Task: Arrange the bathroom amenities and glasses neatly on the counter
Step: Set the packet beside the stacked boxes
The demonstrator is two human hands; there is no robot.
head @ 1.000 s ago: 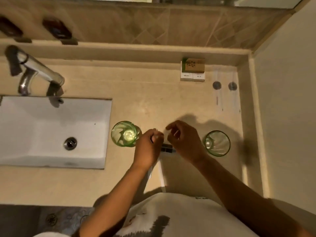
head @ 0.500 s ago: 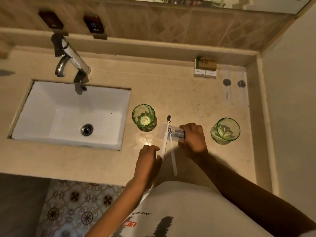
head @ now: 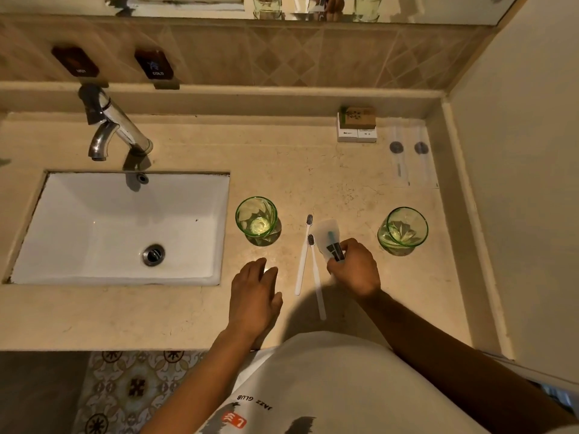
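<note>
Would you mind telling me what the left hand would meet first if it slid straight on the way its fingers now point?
Probably the nearer green glass: the left hand lies flat on the counter, fingers pointing up at it, with bare counter between, though depth is hard to judge.

left grip (head: 255, 288) flat, right grip (head: 354, 267) curled, pinching

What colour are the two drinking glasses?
Green, transparent: glasses, head view.
</note>
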